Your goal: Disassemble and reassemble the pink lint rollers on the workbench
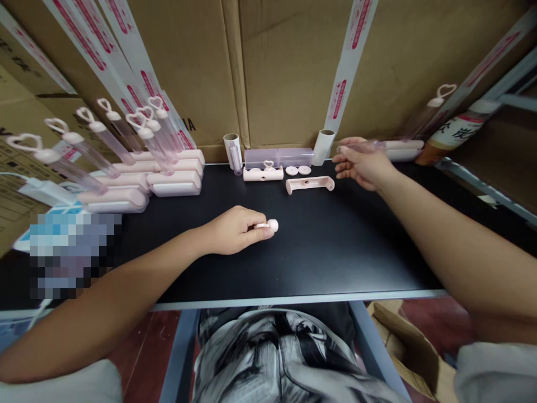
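My left hand (235, 230) is closed over the black tabletop, pinching a small pale pink cap (272, 225); the rest of the piece is hidden by the fingers. Farther back on the right, my right hand (356, 162) grips a clear purple-tinted tube (369, 146) between thumb and fingers. Between the hands lies a pale pink roller frame (310, 183). Behind it are two pink discs (298, 170), another pink frame (263, 174) with a heart-shaped loop, and clear purple covers (279, 158).
Several assembled heart-handled rollers (174, 182) stand at the left. White paper rolls (324, 147) stand along the cardboard wall (285, 67). At the right are another roller (405, 151) and a drink bottle (455, 131). An open carton (413, 347) sits below the table edge.
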Demonstrator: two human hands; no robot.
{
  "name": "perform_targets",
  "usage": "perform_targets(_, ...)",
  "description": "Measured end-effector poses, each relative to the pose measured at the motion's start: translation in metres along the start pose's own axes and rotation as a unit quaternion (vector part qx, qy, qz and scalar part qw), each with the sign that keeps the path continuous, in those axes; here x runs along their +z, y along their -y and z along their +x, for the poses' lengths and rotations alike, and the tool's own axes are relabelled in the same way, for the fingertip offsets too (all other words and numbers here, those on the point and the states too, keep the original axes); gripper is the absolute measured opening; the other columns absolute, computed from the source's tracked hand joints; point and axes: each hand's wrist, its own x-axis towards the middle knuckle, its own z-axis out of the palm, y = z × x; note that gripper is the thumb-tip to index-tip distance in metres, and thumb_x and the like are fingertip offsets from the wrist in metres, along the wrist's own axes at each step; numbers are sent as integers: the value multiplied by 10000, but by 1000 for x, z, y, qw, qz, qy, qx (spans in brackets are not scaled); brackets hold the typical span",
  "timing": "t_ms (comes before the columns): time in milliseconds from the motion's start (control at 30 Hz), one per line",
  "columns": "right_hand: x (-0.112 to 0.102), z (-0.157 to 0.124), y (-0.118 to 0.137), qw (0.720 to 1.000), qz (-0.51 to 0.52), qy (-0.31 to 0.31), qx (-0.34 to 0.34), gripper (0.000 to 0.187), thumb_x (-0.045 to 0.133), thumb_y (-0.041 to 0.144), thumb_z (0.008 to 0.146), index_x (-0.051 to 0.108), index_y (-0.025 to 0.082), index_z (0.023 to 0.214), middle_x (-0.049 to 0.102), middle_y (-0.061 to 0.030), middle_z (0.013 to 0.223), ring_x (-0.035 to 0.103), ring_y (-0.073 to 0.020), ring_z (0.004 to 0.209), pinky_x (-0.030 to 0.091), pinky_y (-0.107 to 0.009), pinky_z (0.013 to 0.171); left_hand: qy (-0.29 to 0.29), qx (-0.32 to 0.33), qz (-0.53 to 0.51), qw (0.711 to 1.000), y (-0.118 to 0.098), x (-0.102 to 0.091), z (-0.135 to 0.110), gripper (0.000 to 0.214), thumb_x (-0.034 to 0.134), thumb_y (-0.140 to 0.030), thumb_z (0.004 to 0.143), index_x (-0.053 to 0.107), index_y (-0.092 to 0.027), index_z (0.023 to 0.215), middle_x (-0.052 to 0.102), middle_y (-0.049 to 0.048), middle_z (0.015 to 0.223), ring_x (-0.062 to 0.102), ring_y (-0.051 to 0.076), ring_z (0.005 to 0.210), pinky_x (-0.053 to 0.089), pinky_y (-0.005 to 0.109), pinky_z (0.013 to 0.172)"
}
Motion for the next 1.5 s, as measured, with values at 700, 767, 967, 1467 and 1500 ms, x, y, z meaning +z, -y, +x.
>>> perform_targets(700,5,28,-16,909,-412,-57,-18,392,761,580,804,737,205,917,764,-100,871,704,-302,833,543,-426,761,-8,-35,-20,999,0,4,0,491,577,-525,1018,537,-174,678,497,-34,629,461,99,586,322,258,591)
perform_targets(767,-1,22,-9,913,-391,-107,-38,402,703,581,845,727,213,1004,765,-111,907,708,-319,857,555,-452,781,-16,-28,-20,999,-1,4,1,498,581,-511,1016,529,-172,655,492,-30,626,455,97,581,326,260,590)
perform_targets(967,-5,14,9,906,-372,-175,-102,435,694,574,853,678,254,1148,749,-89,911,718,-351,911,558,-496,842,-67,-12,-25,997,-3,7,3,471,596,-411,1007,513,-167,612,534,0,710,515,101,633,401,256,654)
perform_targets(1467,9,36,6,891,-431,-119,-82,241,750,451,825,714,244,942,789,-138,938,741,-382,959,568,-516,897,-48,-9,-19,999,-3,5,2,471,599,-411,1008,468,-176,621,482,-20,681,475,93,599,368,258,624)
perform_targets(1500,10,37,6,890,-433,-118,-82,238,752,459,823,711,248,927,791,-139,941,740,-383,958,568,-517,894,-48,-8,-21,999,-3,5,2,470,599,-406,1007,464,-177,620,476,-21,678,471,93,595,364,259,619)
